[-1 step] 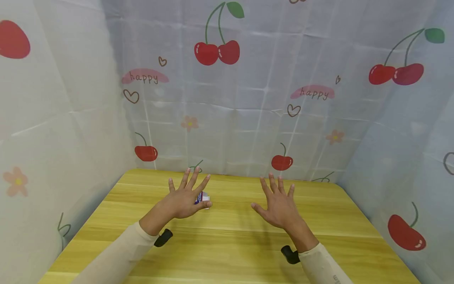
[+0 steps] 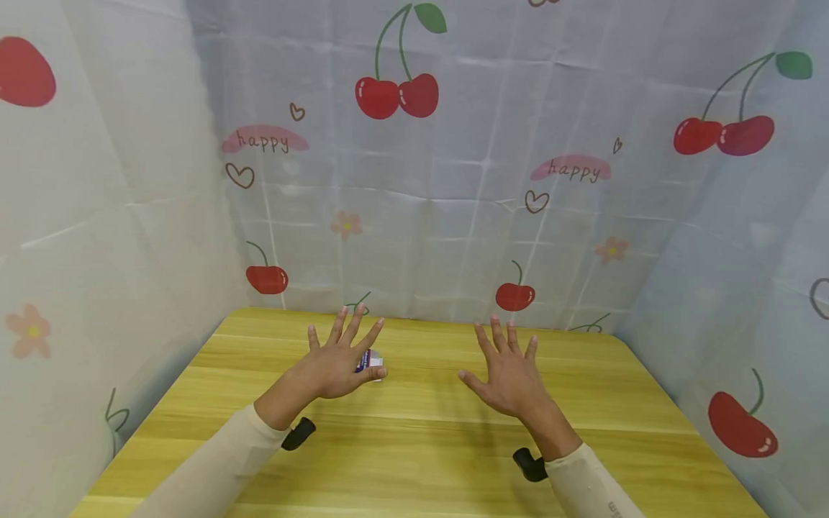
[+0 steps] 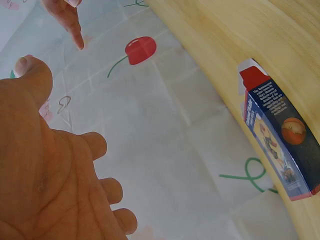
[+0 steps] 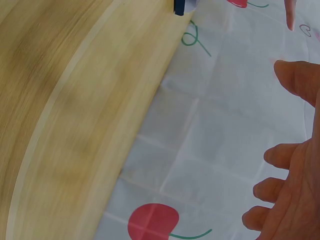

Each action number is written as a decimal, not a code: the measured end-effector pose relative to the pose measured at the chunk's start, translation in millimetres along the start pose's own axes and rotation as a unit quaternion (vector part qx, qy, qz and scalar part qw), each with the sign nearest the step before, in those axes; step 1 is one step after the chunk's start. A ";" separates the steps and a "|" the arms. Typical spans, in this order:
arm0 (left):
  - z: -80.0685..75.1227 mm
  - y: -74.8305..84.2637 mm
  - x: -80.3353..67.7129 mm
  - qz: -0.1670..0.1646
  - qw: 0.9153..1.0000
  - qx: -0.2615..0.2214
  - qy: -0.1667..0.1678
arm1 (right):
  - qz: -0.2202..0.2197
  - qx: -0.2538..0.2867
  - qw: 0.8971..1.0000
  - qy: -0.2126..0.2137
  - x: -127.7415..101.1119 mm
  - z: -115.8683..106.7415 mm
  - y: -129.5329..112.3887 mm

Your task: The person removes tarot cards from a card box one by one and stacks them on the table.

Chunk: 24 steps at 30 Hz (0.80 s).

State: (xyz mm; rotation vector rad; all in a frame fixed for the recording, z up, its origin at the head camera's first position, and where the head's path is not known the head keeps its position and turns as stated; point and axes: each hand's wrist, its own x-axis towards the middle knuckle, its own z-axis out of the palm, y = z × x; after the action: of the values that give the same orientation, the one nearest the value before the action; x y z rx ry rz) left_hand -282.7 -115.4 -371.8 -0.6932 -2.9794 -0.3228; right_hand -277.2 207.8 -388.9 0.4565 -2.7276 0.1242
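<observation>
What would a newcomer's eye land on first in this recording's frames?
Two bare hands, the left hand and the right hand, are held with fingers spread above the yellow wooden table. A small blue, red and white printed carton lies on the table just beside the left hand's thumb, partly hidden by it in the head view. All around hangs a pale cloth backdrop printed with red cherries.

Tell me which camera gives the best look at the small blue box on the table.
The left wrist view: the small blue box fills much of its right side, with its printed panel and red-and-white end showing. In the head view the left hand hides most of it. The right wrist view catches only a corner.
</observation>
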 end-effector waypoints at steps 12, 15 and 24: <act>-6.3 -8.8 2.3 0.013 0.998 0.043 0.039 | -0.002 0.030 0.999 -0.012 0.4 1.7 -7.8; -6.8 -13.7 4.8 0.007 0.998 0.015 0.068 | 0.014 0.080 0.997 -0.017 1.5 3.2 -11.5; 6.5 -53.8 28.5 -0.017 0.978 -0.160 0.135 | 0.050 0.170 0.984 0.006 -3.7 3.4 -15.3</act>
State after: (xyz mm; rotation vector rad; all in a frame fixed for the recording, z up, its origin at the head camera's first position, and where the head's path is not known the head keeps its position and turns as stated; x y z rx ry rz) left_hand -332.2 -148.9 -385.0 -0.5678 -2.7080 -0.8398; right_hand -270.0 194.0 -393.0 0.4057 -2.7237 0.6240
